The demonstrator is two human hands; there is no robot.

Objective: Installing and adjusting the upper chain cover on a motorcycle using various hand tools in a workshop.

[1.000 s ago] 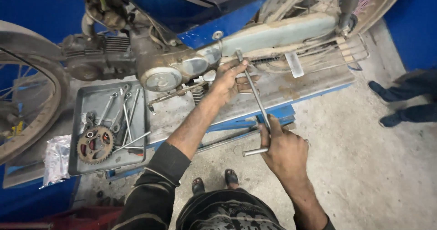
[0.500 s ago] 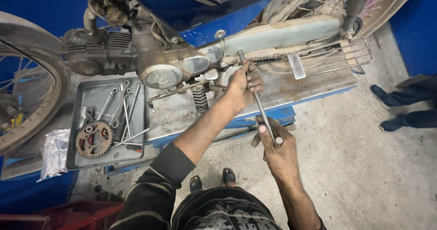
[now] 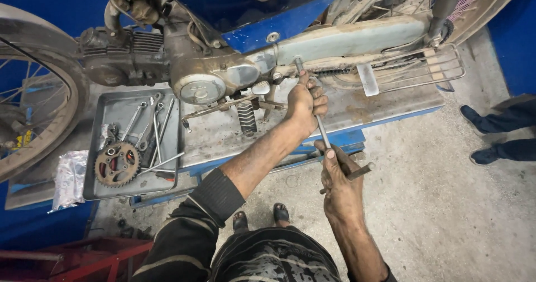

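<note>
A long steel T-handle wrench [image 3: 321, 127] runs from the motorcycle's grey chain cover [image 3: 346, 39] down toward me. My left hand [image 3: 306, 104] is wrapped around its shaft near the top, just below the cover. My right hand [image 3: 340, 180] grips the lower end at the crossbar [image 3: 357, 173], which sticks out to the right. The motorcycle [image 3: 201, 70] stands on a blue lift platform [image 3: 385, 112], its engine case and footpeg [image 3: 247, 117] just left of my left hand.
A grey metal tray [image 3: 114, 110] on the platform's left holds several wrenches and a rusty sprocket [image 3: 116, 164]. A front wheel [image 3: 39, 126] fills the far left. Another person's dark shoes [image 3: 491, 134] stand at the right on the concrete floor. My sandalled feet [image 3: 261, 218] are below.
My right hand has turned the crossbar, which now points out to the right. My left hand stays on the shaft. The view has shifted slightly down.
</note>
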